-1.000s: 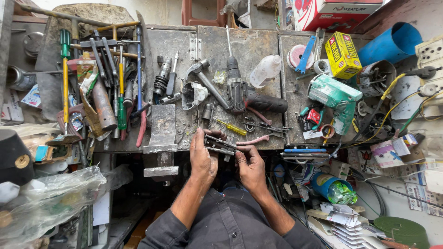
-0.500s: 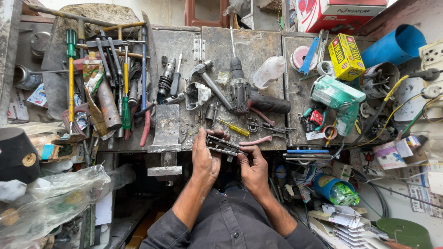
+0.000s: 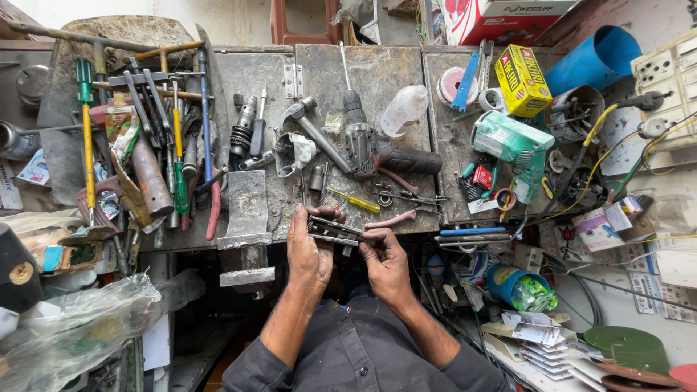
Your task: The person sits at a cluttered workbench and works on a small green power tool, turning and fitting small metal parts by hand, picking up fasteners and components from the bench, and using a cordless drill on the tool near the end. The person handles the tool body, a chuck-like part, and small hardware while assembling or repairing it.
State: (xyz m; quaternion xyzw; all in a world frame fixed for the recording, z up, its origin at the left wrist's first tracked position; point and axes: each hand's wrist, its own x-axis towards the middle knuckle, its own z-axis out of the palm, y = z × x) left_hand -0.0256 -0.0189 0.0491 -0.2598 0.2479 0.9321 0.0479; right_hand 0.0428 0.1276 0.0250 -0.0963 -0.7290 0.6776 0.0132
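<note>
Hands, left hand (image 3: pixel 308 250) and right hand (image 3: pixel 386 263), both grasp a metal part (image 3: pixel 335 231).

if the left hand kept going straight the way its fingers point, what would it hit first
The left hand points up the bench, away from the person. Beyond the small metal part it grips, the first thing in line looks like the short metal cylinder, then the hammer, though depth is hard to judge.

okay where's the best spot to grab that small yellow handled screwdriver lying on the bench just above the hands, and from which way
Take the small yellow screwdriver by its yellow handle, the thickest part, coming straight down from above with a pinch across its width. It lies flat on the workbench, tilted slightly, with loose metal parts close by, so a side approach looks crowded. The left hand is nearest.
</note>
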